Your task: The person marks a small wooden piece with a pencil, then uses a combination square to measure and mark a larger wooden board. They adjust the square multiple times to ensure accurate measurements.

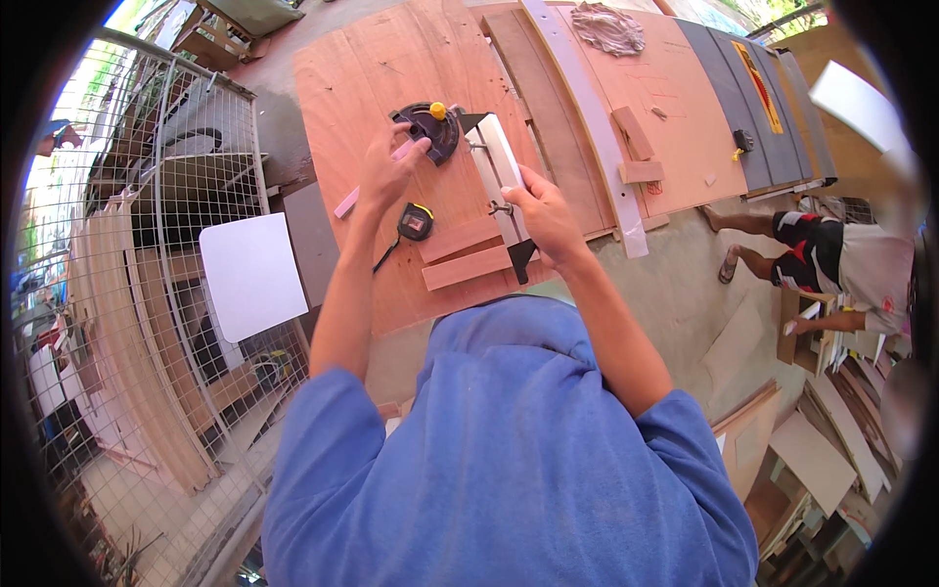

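Note:
A dark miter gauge (442, 147) with a yellow knob lies on the plywood top in front of me. My left hand (388, 168) grips its left side, fingers and thumb bent around the edge. A narrow pinkish bar (346, 203) passes beneath that hand. To the gauge's right is a long fence (497, 166), white and wood-coloured, with wing-nut bolts and black end pieces. My right hand (550, 217) is closed around the fence's right edge, near its lower half. Whether fence and gauge are joined is hard to make out.
A tape measure (416, 222) and reddish wood blocks (479, 266) lie on the plywood (357, 68). Right of them are a long pale strip (587, 108), small offcuts, a cloth (607, 28) and a dark saw table (729, 108). Wire mesh stands left; another person (831, 254) is at right.

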The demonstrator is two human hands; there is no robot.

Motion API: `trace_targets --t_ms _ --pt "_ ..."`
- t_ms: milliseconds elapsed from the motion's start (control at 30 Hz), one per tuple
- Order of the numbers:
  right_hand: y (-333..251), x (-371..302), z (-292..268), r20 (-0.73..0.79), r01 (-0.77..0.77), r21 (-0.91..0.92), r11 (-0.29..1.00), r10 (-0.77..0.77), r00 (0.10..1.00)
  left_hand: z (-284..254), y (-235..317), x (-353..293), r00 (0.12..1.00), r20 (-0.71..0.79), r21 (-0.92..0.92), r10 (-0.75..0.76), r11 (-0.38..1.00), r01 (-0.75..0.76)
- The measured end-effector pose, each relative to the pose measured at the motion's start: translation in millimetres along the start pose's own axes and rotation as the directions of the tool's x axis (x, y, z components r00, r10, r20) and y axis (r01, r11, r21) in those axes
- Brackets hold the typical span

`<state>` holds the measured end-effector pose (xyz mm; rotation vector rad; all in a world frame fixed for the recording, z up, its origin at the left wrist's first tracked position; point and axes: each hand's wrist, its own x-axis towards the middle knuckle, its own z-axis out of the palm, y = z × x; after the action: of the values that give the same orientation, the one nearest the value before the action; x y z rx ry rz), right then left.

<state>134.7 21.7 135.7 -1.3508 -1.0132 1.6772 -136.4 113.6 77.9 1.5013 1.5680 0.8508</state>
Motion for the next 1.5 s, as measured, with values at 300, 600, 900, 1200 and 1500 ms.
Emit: trace_targets --t_ms 300,600,900,1200,1500 --pt "0.4 11.0 34.0 0.244 -0.18 0.302 0.936 0.107 0.964 48.1 42.6 -84.1 0.946 0.311 -0.922 -0.095 0.209 0.325" --pt "4.2 16.1 47.2 0.187 -0.053 -0.028 0.998 0.058 0.981 32.1 30.9 -62.5 0.911 0.049 -0.967 -0.409 0.209 0.146" --pt "32.7 68.2 58.5 0.071 0.121 -0.19 0.974 -0.109 0.991 25.4 29.1 -35.1 0.893 0.072 -0.966 -0.445 0.191 0.173" --pt "34.3 130.3 70.9 -0.065 0.122 -0.351 0.928 -0.155 0.986 9.1 0.9 32.2 0.864 0.11 -0.83 -0.492 0.433 0.352" --pt "30.9 145.7 71.0 -0.12 0.203 -0.497 0.844 -0.299 0.947 22.8 -27.2 57.3 0.838 0.015 -0.829 -0.546 0.461 0.316"
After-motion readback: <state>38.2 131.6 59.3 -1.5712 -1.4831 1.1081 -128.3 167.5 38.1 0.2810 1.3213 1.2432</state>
